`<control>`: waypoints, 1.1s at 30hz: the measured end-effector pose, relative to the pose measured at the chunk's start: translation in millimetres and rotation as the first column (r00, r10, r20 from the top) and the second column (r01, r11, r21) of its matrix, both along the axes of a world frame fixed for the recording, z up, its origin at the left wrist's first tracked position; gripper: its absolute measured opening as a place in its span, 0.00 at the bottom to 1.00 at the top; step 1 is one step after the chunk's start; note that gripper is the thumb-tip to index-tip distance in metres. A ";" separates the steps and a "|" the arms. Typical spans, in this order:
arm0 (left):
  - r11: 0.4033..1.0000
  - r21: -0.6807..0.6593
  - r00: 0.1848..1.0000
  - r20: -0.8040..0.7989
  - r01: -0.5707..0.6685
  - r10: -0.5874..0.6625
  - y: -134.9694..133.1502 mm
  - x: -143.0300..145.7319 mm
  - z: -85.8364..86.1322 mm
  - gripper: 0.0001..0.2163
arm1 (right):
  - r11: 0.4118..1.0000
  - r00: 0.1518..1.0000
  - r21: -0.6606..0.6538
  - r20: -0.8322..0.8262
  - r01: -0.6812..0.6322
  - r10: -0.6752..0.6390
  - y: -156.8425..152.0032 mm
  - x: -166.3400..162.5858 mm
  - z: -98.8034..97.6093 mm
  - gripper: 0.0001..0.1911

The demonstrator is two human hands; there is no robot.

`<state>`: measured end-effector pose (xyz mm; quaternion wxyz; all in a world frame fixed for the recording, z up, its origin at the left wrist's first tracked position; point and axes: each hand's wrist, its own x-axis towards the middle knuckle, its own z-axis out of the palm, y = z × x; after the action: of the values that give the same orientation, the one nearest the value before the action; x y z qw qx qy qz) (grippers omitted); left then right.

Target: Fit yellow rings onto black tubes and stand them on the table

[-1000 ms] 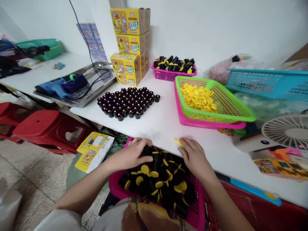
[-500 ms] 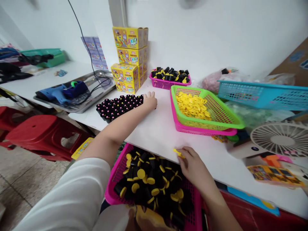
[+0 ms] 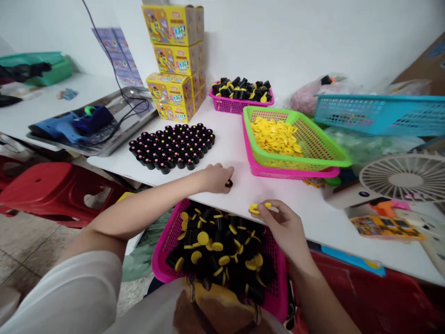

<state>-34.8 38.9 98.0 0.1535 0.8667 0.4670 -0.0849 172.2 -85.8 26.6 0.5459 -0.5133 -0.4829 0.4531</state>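
Over the white table, my left hand (image 3: 217, 178) is closed around a small black cylinder (image 3: 228, 183), most of it hidden by the fingers. My right hand (image 3: 283, 222) pinches a yellow plastic piece (image 3: 259, 207) with a rounded end, near the table's front edge. To the left stands a tight group of black cylinders (image 3: 174, 146) with pink or yellow dots on top. Below the edge, in front of my body, a pink basket (image 3: 160, 264) holds many black cylinders with yellow caps (image 3: 203, 238). Loose yellow pieces (image 3: 276, 137) fill part of a green basket (image 3: 333, 155).
Behind are stacked yellow boxes (image 3: 170, 60) and a pink basket (image 3: 229, 105) of capped black pieces. A metal tray (image 3: 114, 144) with a blue tool (image 3: 66, 127) lies left. A blue basket (image 3: 378, 116) and a fan (image 3: 403, 178) stand right, a red stool (image 3: 52, 190) at left.
My left hand has come back from the group of black cylinders toward the table's front edge, bringing one along. My right hand still holds the yellow piece, now turned flatter. The view has shifted slightly.
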 end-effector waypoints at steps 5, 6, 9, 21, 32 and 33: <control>0.978 -0.198 0.831 0.554 0.069 0.054 -46.3 -17.7 -47.4 0.12 | 0.980 0.989 -0.160 -0.115 -0.114 0.096 8.9 -25.8 6.7 0.23; 0.974 -0.208 0.746 0.662 0.085 0.076 -50.7 -18.4 -58.5 0.12 | 0.980 0.991 -0.160 -0.089 -0.116 0.103 12.4 -30.5 6.5 0.24; 0.984 -0.148 0.555 0.829 0.103 0.066 -60.2 -17.3 -83.9 0.12 | 0.980 0.990 -0.165 -0.100 -0.111 0.095 21.8 -42.7 4.2 0.25; 0.960 0.253 0.333 0.901 0.122 -0.279 -118.7 -24.3 -74.8 0.08 | 0.972 0.921 -0.132 -0.364 -0.196 0.137 -27.1 -64.7 23.2 0.22; 0.916 -0.373 -0.321 0.859 0.145 0.400 -163.5 3.2 -61.4 0.12 | 0.818 0.928 0.552 0.367 -0.163 -0.062 -45.9 -62.2 33.0 0.12; 0.855 -0.467 -0.352 0.779 0.226 0.519 -166.4 3.1 -56.3 0.13 | 0.748 0.899 0.611 0.435 -0.260 -0.043 -42.5 -58.4 32.6 0.19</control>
<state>-31.7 -127.5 41.7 0.6695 0.4189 0.2211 0.5722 113.8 -128.3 59.2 0.5447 -0.3448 -0.7465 0.1648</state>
